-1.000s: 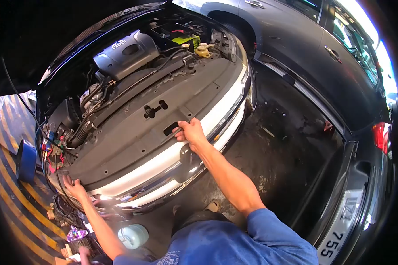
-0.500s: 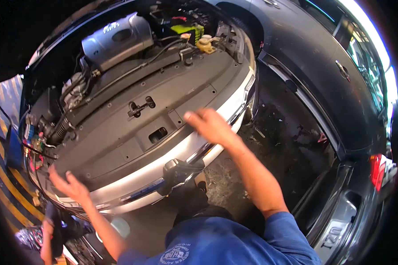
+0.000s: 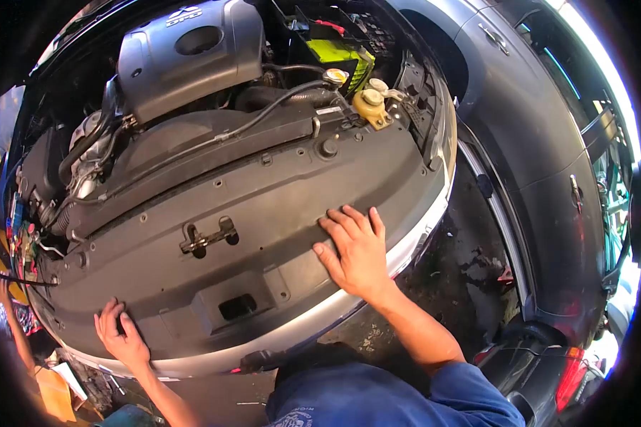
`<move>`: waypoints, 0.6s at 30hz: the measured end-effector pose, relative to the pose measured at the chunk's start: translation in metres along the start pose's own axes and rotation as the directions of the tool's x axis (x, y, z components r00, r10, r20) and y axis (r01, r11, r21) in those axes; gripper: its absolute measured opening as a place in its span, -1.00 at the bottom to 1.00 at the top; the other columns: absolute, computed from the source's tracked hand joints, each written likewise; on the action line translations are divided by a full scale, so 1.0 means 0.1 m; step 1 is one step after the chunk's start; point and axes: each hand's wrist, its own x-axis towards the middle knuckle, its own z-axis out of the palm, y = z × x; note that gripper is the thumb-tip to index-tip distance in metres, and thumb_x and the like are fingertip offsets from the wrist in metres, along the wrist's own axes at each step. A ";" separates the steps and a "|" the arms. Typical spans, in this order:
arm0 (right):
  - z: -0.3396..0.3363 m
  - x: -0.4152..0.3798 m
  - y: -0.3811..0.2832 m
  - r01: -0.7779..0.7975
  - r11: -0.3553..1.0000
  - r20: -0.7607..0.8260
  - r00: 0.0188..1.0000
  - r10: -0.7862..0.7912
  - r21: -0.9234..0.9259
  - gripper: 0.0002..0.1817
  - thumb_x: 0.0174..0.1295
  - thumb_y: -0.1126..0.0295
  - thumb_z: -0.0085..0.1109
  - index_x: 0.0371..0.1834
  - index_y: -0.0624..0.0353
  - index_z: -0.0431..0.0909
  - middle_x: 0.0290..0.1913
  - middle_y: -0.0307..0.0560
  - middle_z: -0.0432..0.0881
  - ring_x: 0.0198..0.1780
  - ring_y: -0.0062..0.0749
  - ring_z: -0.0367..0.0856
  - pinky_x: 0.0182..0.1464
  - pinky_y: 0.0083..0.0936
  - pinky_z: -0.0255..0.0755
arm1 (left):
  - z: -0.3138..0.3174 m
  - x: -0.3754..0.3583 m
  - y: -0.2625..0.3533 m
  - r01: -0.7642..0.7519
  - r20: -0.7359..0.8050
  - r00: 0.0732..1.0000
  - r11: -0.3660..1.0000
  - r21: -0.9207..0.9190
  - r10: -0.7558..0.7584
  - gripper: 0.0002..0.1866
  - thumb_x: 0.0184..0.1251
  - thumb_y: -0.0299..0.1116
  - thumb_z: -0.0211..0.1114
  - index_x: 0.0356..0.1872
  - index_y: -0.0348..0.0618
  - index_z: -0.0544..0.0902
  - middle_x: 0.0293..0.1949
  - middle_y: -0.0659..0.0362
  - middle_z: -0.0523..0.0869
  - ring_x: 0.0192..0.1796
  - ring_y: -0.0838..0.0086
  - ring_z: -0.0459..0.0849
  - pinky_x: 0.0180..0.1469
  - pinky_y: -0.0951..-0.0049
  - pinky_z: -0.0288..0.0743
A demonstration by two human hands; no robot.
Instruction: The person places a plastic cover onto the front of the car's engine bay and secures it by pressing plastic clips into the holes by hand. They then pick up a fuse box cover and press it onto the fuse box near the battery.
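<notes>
Dark grey panel (image 3: 278, 224), silver-grey engine cover (image 3: 192, 75), blue shirt (image 3: 377, 398)

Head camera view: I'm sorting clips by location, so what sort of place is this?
Probably a car repair workshop: an engine cover is exposed, the left hand and right hand are at the black radiator cover panel, and a dark grey car stands close alongside.

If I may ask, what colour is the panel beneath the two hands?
The panel is dark grey, seen best in the head view.
</notes>
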 end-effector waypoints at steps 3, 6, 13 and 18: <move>-0.02 -0.01 0.04 0.013 1.000 0.032 0.999 -0.013 0.024 -0.49 0.37 -0.01 0.24 0.22 0.08 0.62 0.29 -0.11 0.61 0.44 -0.11 0.42 0.53 0.22 0.02 | -0.01 -0.01 0.03 0.008 -0.044 0.999 0.999 -0.051 -0.011 -0.83 0.41 -0.36 0.18 -0.19 -0.22 0.68 -0.08 0.09 0.78 0.13 0.12 0.67 0.57 -0.04 0.14; -0.07 0.01 0.08 0.038 0.999 0.058 0.998 -0.039 0.020 -0.49 0.36 -0.02 0.25 0.23 0.07 0.62 0.28 -0.11 0.61 0.42 -0.12 0.43 0.52 0.22 0.04 | -0.01 -0.03 -0.01 0.002 -0.029 1.000 0.997 -0.074 -0.004 -0.83 0.43 -0.35 0.18 -0.20 -0.23 0.67 -0.09 0.09 0.78 0.10 0.11 0.67 0.55 -0.04 0.17; -0.59 0.28 0.84 0.254 0.905 0.114 0.944 -0.308 0.340 -0.45 0.35 0.04 0.30 0.26 0.16 0.57 0.32 0.08 0.56 0.33 0.00 0.49 0.32 0.00 0.34 | 0.16 -0.08 1.23 0.131 -0.038 0.989 0.960 -0.249 -0.144 -0.82 0.38 -0.46 0.18 -0.14 -0.30 0.69 0.01 -0.01 0.76 0.18 0.09 0.66 0.56 -0.05 0.18; -0.98 1.30 2.05 0.373 0.873 -0.031 0.923 -0.384 0.315 -0.53 0.33 0.22 0.31 0.22 0.25 0.53 0.17 0.17 0.61 0.20 0.13 0.55 0.23 -0.06 0.45 | 0.38 -0.06 2.95 0.072 0.090 0.995 0.950 -0.302 -0.047 -0.77 0.27 -0.41 0.22 -0.14 -0.30 0.71 0.12 -0.02 0.74 0.32 0.02 0.61 0.57 -0.06 0.18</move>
